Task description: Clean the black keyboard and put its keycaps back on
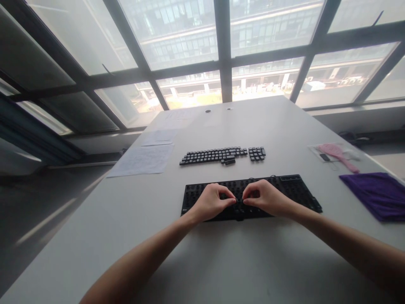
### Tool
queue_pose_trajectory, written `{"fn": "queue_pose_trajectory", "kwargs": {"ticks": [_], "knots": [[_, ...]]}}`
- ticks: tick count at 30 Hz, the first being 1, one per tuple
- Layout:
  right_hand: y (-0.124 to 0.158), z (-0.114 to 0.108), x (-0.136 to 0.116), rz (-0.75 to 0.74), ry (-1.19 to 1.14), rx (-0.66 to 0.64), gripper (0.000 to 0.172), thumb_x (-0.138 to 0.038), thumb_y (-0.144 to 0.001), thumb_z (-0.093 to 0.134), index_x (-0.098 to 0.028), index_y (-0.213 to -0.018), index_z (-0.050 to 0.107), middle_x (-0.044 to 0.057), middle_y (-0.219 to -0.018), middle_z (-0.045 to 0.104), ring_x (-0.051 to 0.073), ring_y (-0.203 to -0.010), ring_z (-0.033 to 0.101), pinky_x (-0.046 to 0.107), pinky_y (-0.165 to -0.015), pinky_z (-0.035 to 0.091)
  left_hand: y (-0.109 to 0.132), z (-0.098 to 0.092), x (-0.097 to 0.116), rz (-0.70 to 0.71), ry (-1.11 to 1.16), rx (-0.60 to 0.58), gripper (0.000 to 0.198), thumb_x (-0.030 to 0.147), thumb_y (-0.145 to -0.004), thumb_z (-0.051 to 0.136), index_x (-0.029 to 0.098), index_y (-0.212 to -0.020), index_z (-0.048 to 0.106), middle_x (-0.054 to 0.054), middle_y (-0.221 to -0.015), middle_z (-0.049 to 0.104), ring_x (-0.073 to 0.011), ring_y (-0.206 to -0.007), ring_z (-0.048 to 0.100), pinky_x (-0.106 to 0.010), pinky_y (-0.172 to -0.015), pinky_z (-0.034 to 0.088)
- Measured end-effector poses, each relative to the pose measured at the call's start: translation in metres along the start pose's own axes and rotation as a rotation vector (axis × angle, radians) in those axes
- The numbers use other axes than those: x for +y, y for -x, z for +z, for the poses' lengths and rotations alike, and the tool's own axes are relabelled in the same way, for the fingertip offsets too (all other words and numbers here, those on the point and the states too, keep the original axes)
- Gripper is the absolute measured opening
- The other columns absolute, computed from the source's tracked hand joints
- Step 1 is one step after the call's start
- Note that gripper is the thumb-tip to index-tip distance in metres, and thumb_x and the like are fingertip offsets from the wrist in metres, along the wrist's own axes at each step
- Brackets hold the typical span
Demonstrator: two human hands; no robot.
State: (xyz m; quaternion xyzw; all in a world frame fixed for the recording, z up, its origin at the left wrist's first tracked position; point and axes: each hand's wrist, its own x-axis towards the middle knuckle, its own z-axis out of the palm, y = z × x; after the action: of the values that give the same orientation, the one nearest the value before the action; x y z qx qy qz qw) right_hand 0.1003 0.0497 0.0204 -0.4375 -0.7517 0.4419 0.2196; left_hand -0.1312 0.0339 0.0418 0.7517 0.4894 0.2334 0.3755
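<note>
A black keyboard (pixel 297 192) lies across the white table, and many of its key positions look stripped of their caps. Over its middle, my left hand (pixel 212 201) is closed in a pinch of thumb and forefinger. Facing it, my right hand (pixel 265 197) is closed in a similar pinch, the fingertips a short gap apart. A tiny dark thing seems to be at the fingertips, too small to name. Behind the keyboard, loose black keycaps (pixel 209 156) stand in rows, with a smaller block of number-pad keycaps (pixel 257 153) to their right.
Sheets of paper (pixel 142 160) lie at the table's left edge. On the right are a pink paddle-shaped object (pixel 335 153) on a clear plastic bag and a folded purple cloth (pixel 376 194). Large windows (pixel 186 38) rise beyond the table (pixel 268 122).
</note>
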Motion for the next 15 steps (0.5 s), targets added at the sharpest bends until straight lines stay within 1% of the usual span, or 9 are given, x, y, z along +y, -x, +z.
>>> {"fn": "queue_pose_trajectory", "kwargs": {"ticks": [4,8,11,15], "knots": [[-0.001,0.003,0.005,-0.014,0.013,-0.012,0.009,-0.024,-0.079,0.072,-0.018,-0.081,0.078,0.003,-0.074,0.074,0.017,-0.068,0.064,0.027,-0.063,0.046,0.003,0.004,-0.001,0.025,-0.063,0.014,0.006,0.024,-0.082,0.075,0.024,-0.082,0.081,0.000,-0.085,0.078,-0.0193,-0.084,0.065,-0.032,-0.082,0.047],[0.000,0.003,0.003,-0.037,0.035,-0.016,0.007,-0.020,-0.079,0.071,-0.019,-0.081,0.077,0.001,-0.075,0.073,0.016,-0.070,0.064,0.026,-0.066,0.047,0.004,0.008,-0.003,0.077,-0.104,0.014,0.006,0.021,-0.083,0.075,0.024,-0.080,0.079,0.001,-0.084,0.078,-0.0188,-0.085,0.063,-0.032,-0.081,0.047],[0.003,0.005,0.001,-0.087,0.063,0.005,0.007,-0.015,-0.079,0.070,-0.019,-0.080,0.075,0.000,-0.077,0.072,0.016,-0.072,0.063,0.026,-0.068,0.047,0.005,0.012,-0.005,0.163,-0.180,0.030,0.006,0.018,-0.082,0.076,0.023,-0.079,0.077,0.001,-0.084,0.077,-0.0186,-0.084,0.061,-0.032,-0.081,0.048],[0.007,0.011,-0.001,-0.172,0.134,0.062,0.010,-0.009,-0.079,0.070,-0.019,-0.081,0.074,0.000,-0.078,0.069,0.015,-0.072,0.061,0.026,-0.068,0.046,0.008,0.017,-0.008,0.329,-0.269,0.050,0.007,0.014,-0.085,0.073,0.020,-0.082,0.074,0.000,-0.087,0.076,-0.0179,-0.084,0.058,-0.031,-0.080,0.049]]}}
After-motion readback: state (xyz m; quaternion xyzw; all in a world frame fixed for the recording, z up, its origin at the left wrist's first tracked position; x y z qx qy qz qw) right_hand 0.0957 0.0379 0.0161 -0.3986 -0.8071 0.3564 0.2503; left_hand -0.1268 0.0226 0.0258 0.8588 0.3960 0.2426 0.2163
